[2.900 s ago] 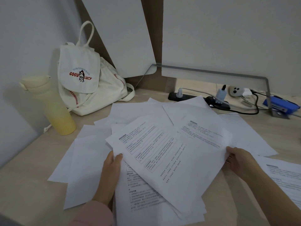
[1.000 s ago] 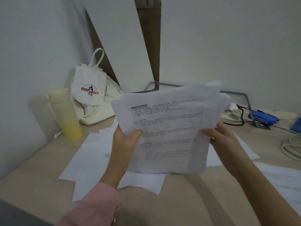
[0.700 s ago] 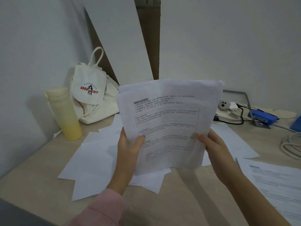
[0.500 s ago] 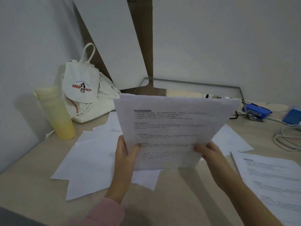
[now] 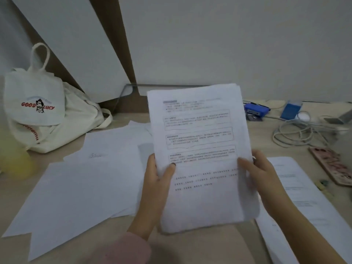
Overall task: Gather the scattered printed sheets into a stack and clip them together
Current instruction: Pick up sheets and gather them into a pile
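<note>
**Stack's up in both hands, loose pages all around it**

Far left of the stack there's a blurry yellow bottle (image 5: 13, 162) at the frame edge. A cream canvas bag (image 5: 38, 111) slumps to the stack's left and further back. Closer to the stack on that side, several loose sheets (image 5: 85, 187) lie overlapping on the tabletop (image 5: 200, 248), mostly blank side up.

The left hand (image 5: 158, 187), coming out of a pink sleeve (image 5: 123, 250), grips the stack's left edge, thumb on the front page and fingers behind. The stack of printed sheets (image 5: 200, 159) is held upright, long side up, text facing the camera. Its bottom edge is low over the tabletop, but I can't tell if it's touching. The right hand (image 5: 261, 178) grips the right edge the same way, though it's a bit motion-blurred.

Right of the stack, one more printed sheet (image 5: 304, 206) lies flat. Behind and to the right of the stack sit a blue stapler (image 5: 256, 110), a blue box (image 5: 291, 111) and a tangle of white cables (image 5: 297, 134). Out at the far right there's a patterned phone case (image 5: 331, 164).
</note>
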Available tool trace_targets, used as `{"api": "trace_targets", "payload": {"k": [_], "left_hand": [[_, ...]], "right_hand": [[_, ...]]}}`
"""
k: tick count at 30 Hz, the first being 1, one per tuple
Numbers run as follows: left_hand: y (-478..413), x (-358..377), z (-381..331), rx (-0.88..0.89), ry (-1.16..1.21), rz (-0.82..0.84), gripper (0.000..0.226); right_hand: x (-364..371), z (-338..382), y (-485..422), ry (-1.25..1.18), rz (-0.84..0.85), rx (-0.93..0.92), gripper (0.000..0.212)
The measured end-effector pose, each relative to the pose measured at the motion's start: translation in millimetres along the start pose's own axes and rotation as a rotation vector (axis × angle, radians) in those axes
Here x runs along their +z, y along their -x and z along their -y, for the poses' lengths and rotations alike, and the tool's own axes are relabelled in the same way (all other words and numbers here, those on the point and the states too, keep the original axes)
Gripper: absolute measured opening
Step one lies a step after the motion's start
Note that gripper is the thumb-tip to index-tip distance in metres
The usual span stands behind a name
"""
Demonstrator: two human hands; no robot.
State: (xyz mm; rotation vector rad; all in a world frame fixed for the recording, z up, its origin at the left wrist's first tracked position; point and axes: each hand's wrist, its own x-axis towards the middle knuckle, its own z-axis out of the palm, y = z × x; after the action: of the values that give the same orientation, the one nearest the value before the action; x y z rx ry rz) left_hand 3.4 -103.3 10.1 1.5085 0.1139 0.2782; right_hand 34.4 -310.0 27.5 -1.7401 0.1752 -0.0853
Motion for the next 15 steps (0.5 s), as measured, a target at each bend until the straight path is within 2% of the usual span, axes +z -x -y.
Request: {"api": "trace_targets", "payload": {"k": [5,10,15], "left_hand": [[4.8,55.5,28.7,-0.103,-0.129,0.199,0.036],[16.9,113.5,48.9,-0.157,-0.116,0.357,0.048],[31.9,158.2,60.3,-0.221,-0.100,0.506,0.065]], "right_hand": [[-57.0,-29.1,-7.0,0.187,-0.094,0.097,0.019],[-116.4,-61.1,-13.3,0.311,-0.244,0.173,0.026],[-163.4,-82.5,-16.2,0.394,-0.315,0.227,0.030]]}}
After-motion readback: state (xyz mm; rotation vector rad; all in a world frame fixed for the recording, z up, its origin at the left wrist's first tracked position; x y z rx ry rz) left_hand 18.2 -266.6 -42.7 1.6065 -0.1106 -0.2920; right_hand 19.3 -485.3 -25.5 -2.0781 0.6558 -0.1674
